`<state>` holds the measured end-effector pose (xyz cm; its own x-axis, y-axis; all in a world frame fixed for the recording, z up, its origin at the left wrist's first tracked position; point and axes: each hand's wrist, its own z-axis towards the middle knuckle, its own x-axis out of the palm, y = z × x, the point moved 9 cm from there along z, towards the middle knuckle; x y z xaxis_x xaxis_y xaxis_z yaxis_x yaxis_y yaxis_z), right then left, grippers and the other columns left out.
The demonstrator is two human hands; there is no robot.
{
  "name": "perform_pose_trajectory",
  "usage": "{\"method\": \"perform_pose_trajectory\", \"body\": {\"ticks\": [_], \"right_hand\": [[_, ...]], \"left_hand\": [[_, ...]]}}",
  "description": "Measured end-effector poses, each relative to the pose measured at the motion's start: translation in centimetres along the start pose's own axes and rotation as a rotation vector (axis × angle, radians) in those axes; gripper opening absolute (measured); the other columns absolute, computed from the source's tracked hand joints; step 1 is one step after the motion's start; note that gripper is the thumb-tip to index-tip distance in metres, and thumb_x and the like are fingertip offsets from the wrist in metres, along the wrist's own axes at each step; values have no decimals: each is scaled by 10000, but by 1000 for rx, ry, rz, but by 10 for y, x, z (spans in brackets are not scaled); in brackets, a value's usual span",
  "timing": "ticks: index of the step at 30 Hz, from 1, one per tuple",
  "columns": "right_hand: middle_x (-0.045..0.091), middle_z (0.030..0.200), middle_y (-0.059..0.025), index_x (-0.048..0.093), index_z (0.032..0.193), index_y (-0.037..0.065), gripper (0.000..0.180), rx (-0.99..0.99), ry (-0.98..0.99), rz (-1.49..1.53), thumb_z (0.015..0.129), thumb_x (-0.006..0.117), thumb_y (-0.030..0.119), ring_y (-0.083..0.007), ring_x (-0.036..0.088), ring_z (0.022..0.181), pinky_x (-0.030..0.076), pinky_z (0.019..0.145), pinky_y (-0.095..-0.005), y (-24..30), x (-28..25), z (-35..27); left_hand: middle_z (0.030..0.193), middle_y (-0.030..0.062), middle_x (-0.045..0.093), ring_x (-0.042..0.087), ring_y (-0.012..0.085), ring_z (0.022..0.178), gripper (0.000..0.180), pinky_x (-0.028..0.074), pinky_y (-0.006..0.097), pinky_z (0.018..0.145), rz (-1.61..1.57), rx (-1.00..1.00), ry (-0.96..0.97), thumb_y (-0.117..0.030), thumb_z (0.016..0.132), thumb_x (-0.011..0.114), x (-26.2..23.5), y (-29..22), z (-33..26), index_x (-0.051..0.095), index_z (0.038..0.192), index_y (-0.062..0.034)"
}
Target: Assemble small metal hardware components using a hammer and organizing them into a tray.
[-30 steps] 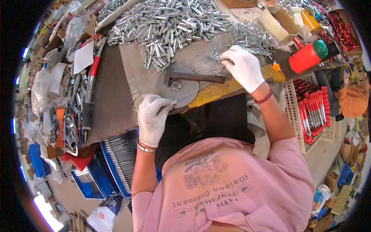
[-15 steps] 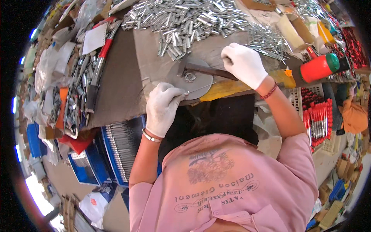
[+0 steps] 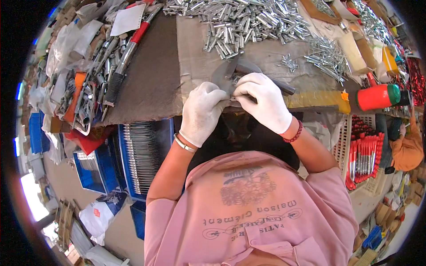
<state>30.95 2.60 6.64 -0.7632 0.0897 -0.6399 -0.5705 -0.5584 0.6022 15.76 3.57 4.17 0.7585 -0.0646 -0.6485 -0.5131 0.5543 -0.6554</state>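
Note:
My left hand (image 3: 202, 111) and my right hand (image 3: 264, 99), both in white gloves, meet fingertip to fingertip at the table's front edge. My left fingers pinch the thin metal rod, now almost wholly covered by the gloves. The right fingers are closed against the left ones; what they grip is too small to make out. Just beyond them lies a hammer (image 3: 282, 86) on a round grey metal plate (image 3: 218, 75), partly behind my right hand. Small silvery metal pins (image 3: 289, 63) lie in a little group farther right.
A heap of short metal tubes (image 3: 239, 26) covers the table's far side, with thin pins (image 3: 326, 57) at its right. Tools and plastic bags crowd the left. A red-green cylinder (image 3: 375, 97) lies right. Blue crates (image 3: 137, 159) of rods stand below; another person (image 3: 407, 150) is far right.
My right hand has come down and left to meet the left hand. The rod, plainly visible before, is now mostly hidden. A small group of pins now shows on the table. The view has shifted.

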Motion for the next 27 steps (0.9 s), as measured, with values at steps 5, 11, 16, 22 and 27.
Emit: {"method": "perform_pose_trajectory", "body": {"ticks": [5,11,16,22,27], "right_hand": [[718,1026,-81,730,908,66,137,23,13,11,797,780,4,-306,692,980,558,898,-396,-1,3,-3],[719,1044,-80,738,1002,101,182,-74,51,-186,825,777,111,-324,680,1013,535,921,-446,11,-3,-1],[716,1134,-110,714,1232,110,381,122,50,-548,856,772,121,-340,684,1054,545,948,-447,-24,-41,-2],[695,1093,-135,698,1291,95,419,254,0,-309,877,738,40,-358,698,1006,575,843,-416,-13,-61,-21],[682,1033,-125,682,1380,164,526,141,92,-381,880,736,12,-337,703,886,573,760,-409,17,-55,-49]], "left_hand": [[882,93,640,653,338,859,169,526,443,743,0,9,6,-63,754,831,-1,-2,1,720,877,-92],[883,93,642,654,342,853,163,526,448,738,11,15,0,-64,760,829,-2,-4,2,721,879,-92],[860,103,651,661,345,833,140,532,448,728,-10,-21,9,-55,763,829,-4,0,2,741,869,-84],[844,111,655,662,346,824,146,533,448,723,-59,-25,24,-54,764,838,-6,3,4,762,885,-81],[862,110,662,662,343,837,160,528,445,718,-32,14,15,-34,749,842,-7,-1,5,758,879,-75]]}}
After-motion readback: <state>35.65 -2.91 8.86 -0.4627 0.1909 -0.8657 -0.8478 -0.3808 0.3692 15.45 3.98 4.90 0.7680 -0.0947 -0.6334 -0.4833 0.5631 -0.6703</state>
